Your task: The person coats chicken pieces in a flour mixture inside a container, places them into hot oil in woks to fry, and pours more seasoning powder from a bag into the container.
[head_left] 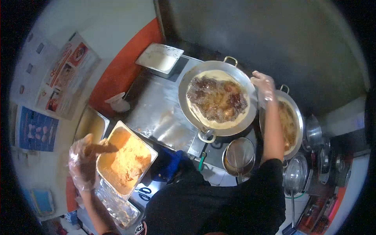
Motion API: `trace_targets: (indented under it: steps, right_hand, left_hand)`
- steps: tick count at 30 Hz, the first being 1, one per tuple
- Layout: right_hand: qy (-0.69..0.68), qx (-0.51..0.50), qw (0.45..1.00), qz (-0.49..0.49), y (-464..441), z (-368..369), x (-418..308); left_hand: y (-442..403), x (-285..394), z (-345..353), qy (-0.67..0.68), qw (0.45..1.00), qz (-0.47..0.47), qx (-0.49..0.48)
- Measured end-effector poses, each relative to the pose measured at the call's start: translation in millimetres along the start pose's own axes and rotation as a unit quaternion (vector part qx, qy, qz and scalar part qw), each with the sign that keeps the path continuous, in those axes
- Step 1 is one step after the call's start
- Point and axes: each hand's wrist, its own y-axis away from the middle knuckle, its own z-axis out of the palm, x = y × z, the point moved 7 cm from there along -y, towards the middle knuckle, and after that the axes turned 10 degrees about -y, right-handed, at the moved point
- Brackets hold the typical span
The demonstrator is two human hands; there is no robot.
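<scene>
My left hand (83, 158), in a clear plastic glove, is beside a metal tray (152, 152) of orange-yellow coating powder (127, 156). Its fingers are stretched out over the tray's left edge, with brownish residue on them; no held object can be made out. My right hand (264, 87), also gloved, is raised near the right rim of a large round pan (185, 100). Its fingers point up and left, with nothing visible in them. Dark pieces fry in the pan's bubbling oil (219, 100).
A second frying pan (300, 129) stands at the right, and a strainer (239, 153) rests over a pot in front. A white-filled tray (159, 58) is at the back left. Another metal tray (102, 121) and a foil-lined tray (117, 205) are at the left.
</scene>
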Motion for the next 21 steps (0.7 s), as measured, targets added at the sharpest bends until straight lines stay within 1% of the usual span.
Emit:
trace_targets:
  steps: [1,2,3,4,6,9,10,11,12,13,14,15,16,17,19,20,21]
  right_hand:
    - [-0.058,0.011,0.997,0.053,26,-29,-34]
    - [-0.115,0.022,0.987,0.106,57,-57,-72]
    - [-0.143,0.028,0.983,0.112,82,-76,-88]
    - [-0.172,0.035,0.977,0.118,108,-93,-101]
    - [-0.239,0.054,0.960,0.135,168,-118,-143]
    - [-0.309,0.103,0.927,0.188,248,-127,-132]
    - [-0.282,0.099,0.937,0.182,275,-126,-116]
    - [-0.255,0.096,0.946,0.177,304,-124,-87]
    - [-0.321,0.117,0.924,0.173,331,-122,-87]
    - [-0.385,0.138,0.897,0.166,359,-121,-87]
    - [-0.531,0.179,0.815,0.151,383,-113,-102]
    - [-0.435,0.209,0.842,0.241,407,-111,-97]
    - [-0.331,0.236,0.853,0.328,433,-112,-88]
    - [-0.302,0.236,0.853,0.355,459,-110,-78]
    - [-0.242,0.232,0.848,0.410,503,-110,-57]
    - [-0.257,0.255,0.832,0.420,514,-113,-61]
    - [-0.271,0.277,0.816,0.428,524,-112,-64]
  left_hand:
    - [-17,21,3,-0.009,0.999,0.031,-0.014]
    - [-33,46,7,0.013,0.998,0.053,-0.015]
    - [-50,71,10,0.035,0.996,0.074,-0.017]
    - [-66,99,14,0.087,0.992,0.086,-0.006]
    - [-89,145,43,0.061,0.989,0.133,0.001]
    - [-119,218,98,0.182,0.963,0.196,-0.018]
    - [-126,244,119,0.233,0.947,0.218,-0.027]
    - [-130,270,141,0.245,0.936,0.253,-0.022]
    - [-132,295,165,0.257,0.922,0.288,-0.016]
    - [-135,317,201,0.273,0.914,0.297,-0.029]
    - [-135,338,231,0.290,0.906,0.306,-0.043]
    - [-132,360,248,0.270,0.908,0.314,-0.059]
    - [-130,381,259,0.250,0.911,0.321,-0.074]
    - [-128,402,277,0.209,0.915,0.306,-0.161]
    - [-123,445,336,0.185,0.901,0.351,-0.175]
    - [-121,463,335,0.173,0.893,0.373,-0.182]
    - [-121,477,341,0.162,0.891,0.343,-0.249]
